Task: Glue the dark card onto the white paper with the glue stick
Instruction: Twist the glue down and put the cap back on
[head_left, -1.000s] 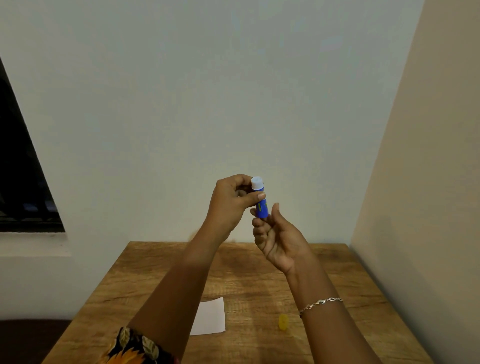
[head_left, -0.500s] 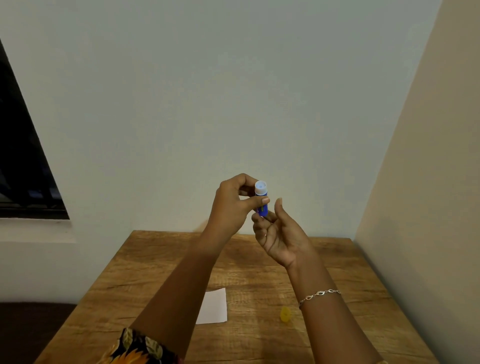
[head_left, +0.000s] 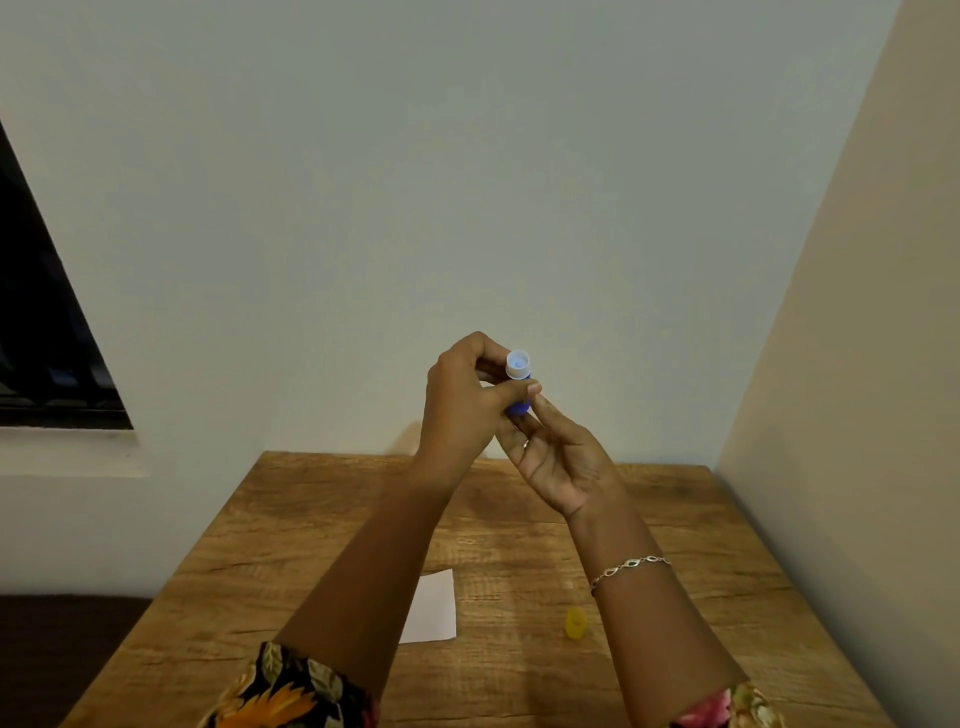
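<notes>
I hold a small blue glue stick (head_left: 518, 404) upright above the far part of the wooden table (head_left: 675, 519); its white open top faces me. My left hand (head_left: 462, 400) pinches its upper body between thumb and fingers. My right hand (head_left: 556, 457) has its fingertips at the stick's lower end, palm turned up. The white paper (head_left: 434, 608) lies flat on the table, partly hidden by my left forearm. A small yellow cap (head_left: 575, 622) stands on the table beside my right forearm. No dark card is in view.
The table stands in a corner, with a grey wall behind and a beige wall on the right. A dark window (head_left: 47, 338) is at the left. I wear a bracelet (head_left: 628, 566) on my right wrist.
The view has dropped slightly and the hands have drawn closer together. My right fingers have moved up onto the bottom of the stick, and its white top has tilted toward me.
</notes>
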